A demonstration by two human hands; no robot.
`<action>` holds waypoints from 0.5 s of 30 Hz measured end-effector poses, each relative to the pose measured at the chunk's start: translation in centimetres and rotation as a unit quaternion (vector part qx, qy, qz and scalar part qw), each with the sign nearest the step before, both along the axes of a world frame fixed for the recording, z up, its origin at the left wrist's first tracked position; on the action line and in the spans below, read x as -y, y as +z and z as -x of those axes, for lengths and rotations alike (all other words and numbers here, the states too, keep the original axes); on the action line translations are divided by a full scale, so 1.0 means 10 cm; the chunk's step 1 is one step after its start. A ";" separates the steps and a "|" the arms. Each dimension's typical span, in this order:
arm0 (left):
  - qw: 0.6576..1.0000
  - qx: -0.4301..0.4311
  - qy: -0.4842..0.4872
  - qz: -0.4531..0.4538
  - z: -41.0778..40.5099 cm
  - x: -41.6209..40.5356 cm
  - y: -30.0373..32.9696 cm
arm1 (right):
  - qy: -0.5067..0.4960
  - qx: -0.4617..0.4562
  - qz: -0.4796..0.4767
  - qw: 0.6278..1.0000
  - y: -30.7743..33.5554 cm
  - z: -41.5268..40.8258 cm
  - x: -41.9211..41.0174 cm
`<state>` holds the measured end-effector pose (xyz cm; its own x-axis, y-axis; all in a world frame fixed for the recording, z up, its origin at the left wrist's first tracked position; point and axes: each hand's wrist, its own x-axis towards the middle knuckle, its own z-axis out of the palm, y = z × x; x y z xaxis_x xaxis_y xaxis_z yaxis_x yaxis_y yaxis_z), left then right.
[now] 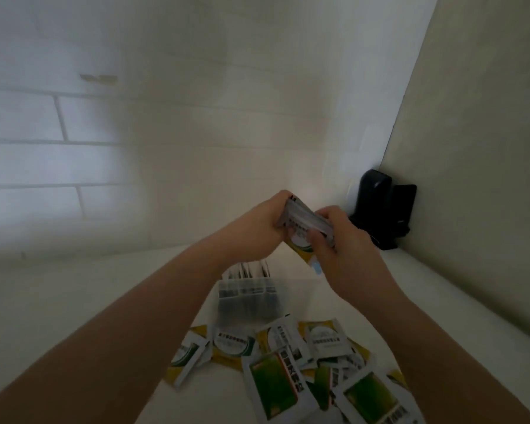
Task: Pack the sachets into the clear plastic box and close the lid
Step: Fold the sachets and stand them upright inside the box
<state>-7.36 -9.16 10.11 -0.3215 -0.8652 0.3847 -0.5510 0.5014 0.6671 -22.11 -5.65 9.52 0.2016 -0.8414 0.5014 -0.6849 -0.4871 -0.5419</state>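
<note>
- A pale bench [74, 301] is set against a white tiled wall.
- A stack of sachets [303, 223] is clamped between left hand [262, 228] and right hand [338, 240], above the clear plastic box [248, 296].
- Squaring appears underway; lowering it in beside the sachets already packed likely follows.

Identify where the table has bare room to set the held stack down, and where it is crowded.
Bare table lies left of the clear plastic box, and right of it toward the black device. The loose sachets crowd the near edge. Both hands hold the stack.
</note>
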 end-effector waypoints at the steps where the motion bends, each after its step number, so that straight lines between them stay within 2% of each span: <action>1: 1.000 0.003 0.005 -0.008 0.02 0.12 -0.01 | -0.011 -0.011 -0.014 1.000 0.02 -0.01 0.11; 4: 0.999 0.019 -0.007 -0.038 0.03 0.38 -0.11 | -0.013 -0.045 -0.053 0.997 0.00 -0.04 0.36; 7: 0.995 0.078 0.004 -0.063 0.01 0.52 -0.26 | -0.026 -0.119 -0.089 0.988 -0.06 -0.06 0.48; 11: 0.992 0.076 -0.012 -0.102 0.05 0.54 -0.42 | -0.034 -0.235 -0.090 0.967 -0.12 -0.10 0.54; 15: 0.992 0.085 -0.001 -0.098 0.06 0.57 -0.46 | -0.029 -0.297 -0.097 0.949 -0.14 -0.18 0.56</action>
